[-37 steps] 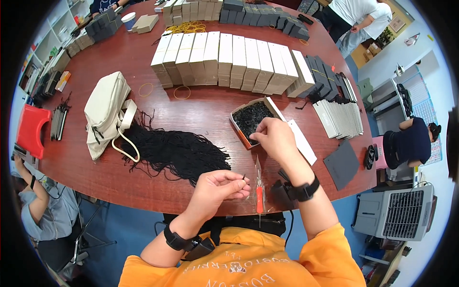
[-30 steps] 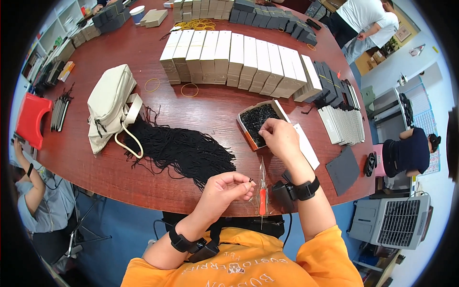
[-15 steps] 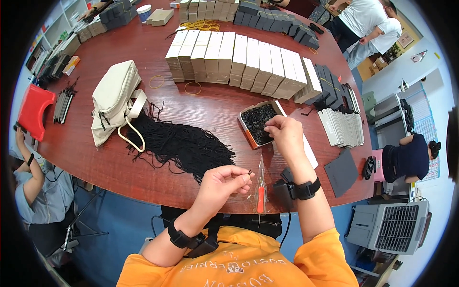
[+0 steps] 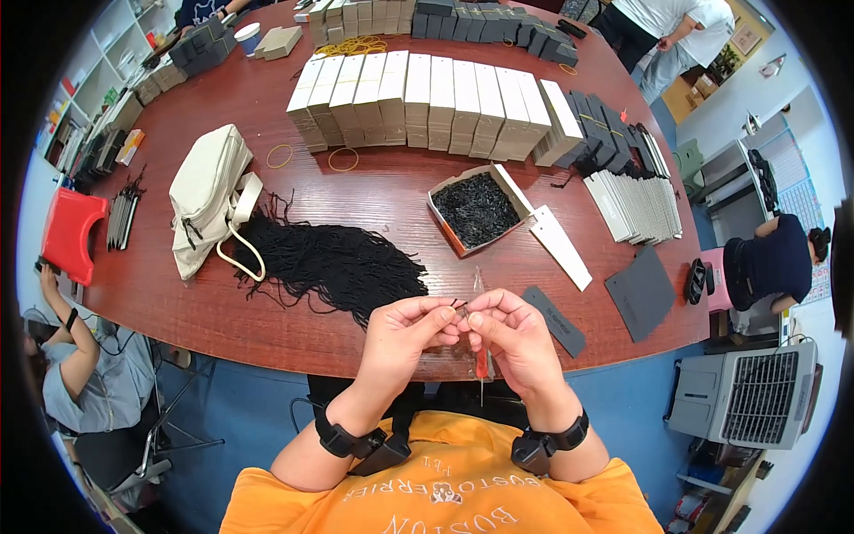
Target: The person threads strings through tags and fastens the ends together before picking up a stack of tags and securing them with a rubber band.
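Observation:
My left hand is closed in a pinch at the table's near edge, with a small dark piece showing at its fingertips. Right beside it, nearly tip to tip, my right hand pinches too; whatever lies between its fingers is too small to make out. Beneath the right hand lies a screwdriver-like tool with a red handle, partly covered. Farther off stands an open cardboard box full of small black pieces. To the left, a heap of black cords spreads over the table.
A cream bag sits left of the cords. Behind the box runs a row of white-topped card stacks. A white strip, dark grey cards and fanned pale cards lie on the right. Other people are around the table.
My right hand has come back from over the box to meet the left hand in front of me. The box's contents now show fully. The view has shifted slightly.

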Tool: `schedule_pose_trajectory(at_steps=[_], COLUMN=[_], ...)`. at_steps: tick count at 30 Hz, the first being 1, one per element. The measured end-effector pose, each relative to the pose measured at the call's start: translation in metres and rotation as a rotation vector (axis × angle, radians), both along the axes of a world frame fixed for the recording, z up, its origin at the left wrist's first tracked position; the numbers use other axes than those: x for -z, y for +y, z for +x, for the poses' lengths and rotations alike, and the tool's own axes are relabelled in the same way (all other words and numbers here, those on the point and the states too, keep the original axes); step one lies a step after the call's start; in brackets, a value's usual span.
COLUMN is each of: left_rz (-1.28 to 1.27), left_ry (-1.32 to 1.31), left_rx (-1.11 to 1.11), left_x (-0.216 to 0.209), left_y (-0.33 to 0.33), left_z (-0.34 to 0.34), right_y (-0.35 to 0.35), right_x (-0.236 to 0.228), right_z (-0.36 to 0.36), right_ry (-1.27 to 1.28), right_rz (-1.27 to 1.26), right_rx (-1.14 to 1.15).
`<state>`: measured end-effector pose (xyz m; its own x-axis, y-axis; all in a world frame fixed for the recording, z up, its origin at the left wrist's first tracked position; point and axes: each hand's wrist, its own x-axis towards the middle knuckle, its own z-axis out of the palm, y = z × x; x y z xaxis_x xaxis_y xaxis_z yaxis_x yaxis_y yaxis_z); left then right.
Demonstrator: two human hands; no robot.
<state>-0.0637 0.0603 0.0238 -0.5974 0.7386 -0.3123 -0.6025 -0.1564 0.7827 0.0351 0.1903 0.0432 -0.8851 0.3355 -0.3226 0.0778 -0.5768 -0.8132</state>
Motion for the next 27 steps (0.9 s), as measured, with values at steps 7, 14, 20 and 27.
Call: schedule_pose_trajectory(at_steps=[7, 14, 20, 27], left_rz=[-0.076, -0.136, -0.046, -0.126], left_ry=[0.309, 0.236, -0.096, 0.054], left_rx=[0.023, 0.07, 0.246, 0.239], left_x=[-0.003, -0.011, -0.007, -0.01], left_y=[-0.006, -0.009, -0.017, -0.017], left_z=[0.006, 0.008, 0.001, 0.008], right_y=[0.002, 0.001, 0.006, 0.008], right_x=[-0.004, -0.008, -0.01, 0.001], right_z=[0.007, 0.015, 0.023, 0.028], right_ry=[-0.061, -0.033, -0.05, -0.01], right_rz=[0.177, 0.117, 0.187, -0.052], right_rx=[-0.079, -0.048, -0.129, -0.143])
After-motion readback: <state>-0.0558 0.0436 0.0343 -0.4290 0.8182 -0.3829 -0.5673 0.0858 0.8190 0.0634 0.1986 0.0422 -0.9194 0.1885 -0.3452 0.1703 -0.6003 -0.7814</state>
